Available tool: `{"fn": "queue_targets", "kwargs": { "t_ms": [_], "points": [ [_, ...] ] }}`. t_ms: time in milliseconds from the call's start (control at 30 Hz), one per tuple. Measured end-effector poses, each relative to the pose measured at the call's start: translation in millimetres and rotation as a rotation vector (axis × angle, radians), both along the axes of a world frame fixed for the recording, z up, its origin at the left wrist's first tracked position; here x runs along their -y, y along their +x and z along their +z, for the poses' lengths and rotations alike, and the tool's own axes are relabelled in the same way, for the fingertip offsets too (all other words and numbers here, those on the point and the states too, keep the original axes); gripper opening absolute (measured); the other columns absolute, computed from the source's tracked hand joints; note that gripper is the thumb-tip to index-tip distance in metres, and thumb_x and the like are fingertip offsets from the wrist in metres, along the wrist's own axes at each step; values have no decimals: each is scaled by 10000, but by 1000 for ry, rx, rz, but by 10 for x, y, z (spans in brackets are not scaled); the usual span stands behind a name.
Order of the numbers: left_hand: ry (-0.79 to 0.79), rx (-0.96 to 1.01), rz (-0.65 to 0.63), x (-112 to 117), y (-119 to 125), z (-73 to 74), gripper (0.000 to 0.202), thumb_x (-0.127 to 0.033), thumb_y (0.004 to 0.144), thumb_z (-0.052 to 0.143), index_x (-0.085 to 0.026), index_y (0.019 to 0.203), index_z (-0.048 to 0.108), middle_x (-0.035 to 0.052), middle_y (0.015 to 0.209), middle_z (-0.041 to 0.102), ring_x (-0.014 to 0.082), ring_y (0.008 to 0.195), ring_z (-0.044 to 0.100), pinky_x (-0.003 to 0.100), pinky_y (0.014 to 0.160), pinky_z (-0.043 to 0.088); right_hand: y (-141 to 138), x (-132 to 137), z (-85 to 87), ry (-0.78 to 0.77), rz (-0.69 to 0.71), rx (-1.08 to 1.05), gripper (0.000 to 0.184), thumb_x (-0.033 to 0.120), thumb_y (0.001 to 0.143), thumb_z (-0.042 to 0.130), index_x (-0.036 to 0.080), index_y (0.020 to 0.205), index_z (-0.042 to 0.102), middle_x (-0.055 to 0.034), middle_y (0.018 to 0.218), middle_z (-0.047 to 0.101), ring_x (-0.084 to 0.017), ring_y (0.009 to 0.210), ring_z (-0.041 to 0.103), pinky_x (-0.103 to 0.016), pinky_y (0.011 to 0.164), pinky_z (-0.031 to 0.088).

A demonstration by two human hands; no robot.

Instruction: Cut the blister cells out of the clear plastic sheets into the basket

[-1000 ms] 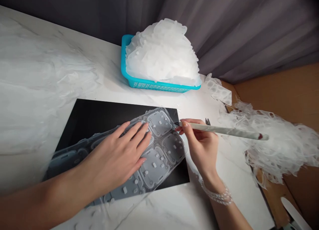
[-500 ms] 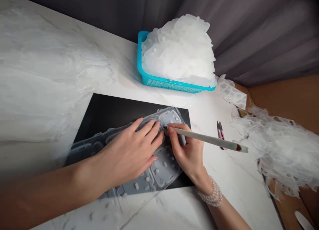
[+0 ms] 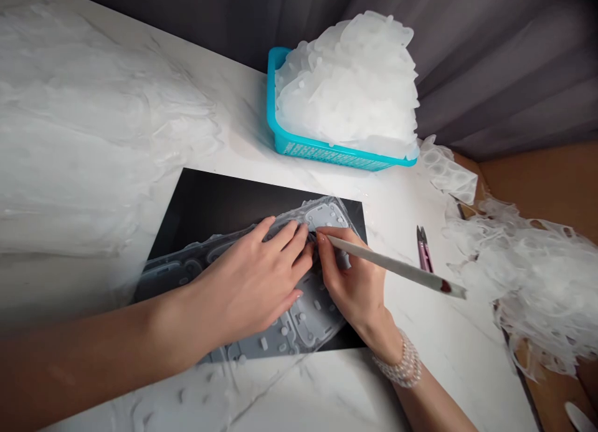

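The translucent moulded sheet [image 3: 322, 313] is lying at a slant across the black mat on the desk, its near-left part reaching past the mat's edge. A grey curtain [image 3: 476, 64] is hanging behind the marbled desk [image 3: 453, 357]. A broad stack of clear sheets [image 3: 79, 139] is covering the desk's left side. At the right, a cardboard box [image 3: 551, 176] is standing under a tangled heap of clear scraps [image 3: 546, 288]. The black mat [image 3: 215, 201] is lying flat in the middle, and beyond it a turquoise basket [image 3: 271, 101] is holding a high mound of whitish pieces [image 3: 350, 83]. The left hand [image 3: 252, 279] is resting palm-down on the sheet, its fingers [image 3: 286, 235] spreading slightly apart and pressing on it without gripping anything. Just beside it, the right hand [image 3: 355, 279] is pinching a long, pale-handled tool [image 3: 397, 265] near its dark tip, thumb and forefinger closing on the handle. The tip is pointing down at the sheet between the hands; whether it is touching cannot be told. Small pink-handled snips [image 3: 425, 254] are lying right of that hand. A beaded bracelet [image 3: 405, 362] is circling the right wrist.
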State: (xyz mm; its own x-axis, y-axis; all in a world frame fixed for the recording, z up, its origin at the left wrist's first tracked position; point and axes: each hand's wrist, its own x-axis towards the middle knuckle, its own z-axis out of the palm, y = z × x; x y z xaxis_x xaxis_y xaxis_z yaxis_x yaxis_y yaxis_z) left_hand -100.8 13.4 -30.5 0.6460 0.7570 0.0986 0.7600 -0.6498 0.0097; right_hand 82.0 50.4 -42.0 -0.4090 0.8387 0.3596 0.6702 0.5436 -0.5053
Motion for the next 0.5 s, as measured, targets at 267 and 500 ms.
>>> {"fn": "queue_targets", "kwargs": {
  "t_ms": [267, 500],
  "points": [
    [-20, -24, 1, 4, 14, 16, 512, -401, 972, 399, -85, 1357, 516, 230, 1446, 495, 353, 1326, 462, 528, 1049, 390, -69, -20, 79, -10, -22, 17, 116, 169, 945, 499, 179, 910, 609, -39, 806, 689, -163, 714, 641, -311, 671, 518],
    [-14, -46, 2, 26, 10, 10, 538, -407, 987, 357, -89, 1406, 475, 219, 1471, 471, 347, 1335, 450, 525, 1041, 396, 8, 68, 127, -47, -24, 48, 98, 146, 931, 514, 177, 902, 602, -32, 782, 674, -148, 672, 622, -280, 614, 493]
  ]
}}
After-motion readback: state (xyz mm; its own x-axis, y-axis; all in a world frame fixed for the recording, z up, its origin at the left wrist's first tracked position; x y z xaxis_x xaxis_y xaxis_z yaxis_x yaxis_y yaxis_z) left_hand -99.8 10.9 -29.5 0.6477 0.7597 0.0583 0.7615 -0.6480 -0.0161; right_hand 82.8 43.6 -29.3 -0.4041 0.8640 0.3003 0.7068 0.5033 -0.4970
